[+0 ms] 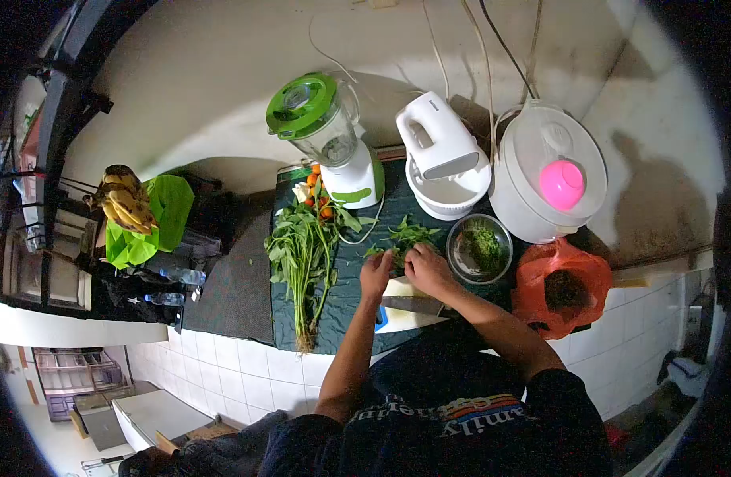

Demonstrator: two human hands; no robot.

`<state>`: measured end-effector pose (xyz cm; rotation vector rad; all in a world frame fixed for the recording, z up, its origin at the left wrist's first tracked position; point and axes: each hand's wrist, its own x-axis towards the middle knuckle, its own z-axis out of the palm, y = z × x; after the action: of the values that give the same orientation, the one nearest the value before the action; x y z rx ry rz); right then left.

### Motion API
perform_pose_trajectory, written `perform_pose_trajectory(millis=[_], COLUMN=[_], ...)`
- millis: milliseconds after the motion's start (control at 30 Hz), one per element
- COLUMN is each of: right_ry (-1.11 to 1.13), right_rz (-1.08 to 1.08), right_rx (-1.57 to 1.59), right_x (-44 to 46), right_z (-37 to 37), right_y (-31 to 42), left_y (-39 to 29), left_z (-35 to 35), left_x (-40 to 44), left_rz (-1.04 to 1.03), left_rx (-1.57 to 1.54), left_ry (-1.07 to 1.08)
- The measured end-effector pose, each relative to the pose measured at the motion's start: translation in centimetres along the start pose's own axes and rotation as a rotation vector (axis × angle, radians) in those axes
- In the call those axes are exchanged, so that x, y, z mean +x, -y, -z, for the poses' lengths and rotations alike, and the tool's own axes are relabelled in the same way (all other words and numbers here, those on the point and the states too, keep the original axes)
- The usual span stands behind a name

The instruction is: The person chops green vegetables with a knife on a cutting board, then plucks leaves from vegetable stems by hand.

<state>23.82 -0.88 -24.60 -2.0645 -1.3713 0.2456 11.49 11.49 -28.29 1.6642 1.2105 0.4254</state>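
Observation:
My left hand (375, 276) is closed at the near side of a small pile of leafy greens (413, 233), its fingertips pinching a sprig. Close beside it, my right hand (430, 269) has its fingers bent down onto the same greens and grips them. Below my hands lies a white cutting board (405, 321), with a knife (413, 304) across it whose blue handle points left. To the right stands a clear bowl (458, 269) holding plucked green leaves (484, 248). A large bunch of long-stemmed greens (302, 254) lies at the left, roots toward me.
A green-lidded blender (351, 179), a white stand mixer (441, 143) and a white rice cooker (532, 175) with a pink bowl (562, 184) line the wall. An orange plastic bag (532, 278) sits at right. Bananas (129, 203) and a green bag (170, 207) are far left.

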Motion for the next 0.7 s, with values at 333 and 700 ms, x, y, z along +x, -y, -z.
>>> perform_pose_trajectory(millis=[333, 700], right_ry=[0.030, -0.051], right_rz=[0.004, 0.057], right_rx=[0.032, 0.098], right_x=[-0.5, -0.5], right_z=[1.2, 2.8], right_y=[0.2, 0.5], left_y=[1.8, -1.7], left_z=[-1.4, 0.2], left_x=[1.5, -1.4], left_rz=[0.186, 0.288], left_rx=[-0.761, -0.987], left_ry=[0.205, 0.374])
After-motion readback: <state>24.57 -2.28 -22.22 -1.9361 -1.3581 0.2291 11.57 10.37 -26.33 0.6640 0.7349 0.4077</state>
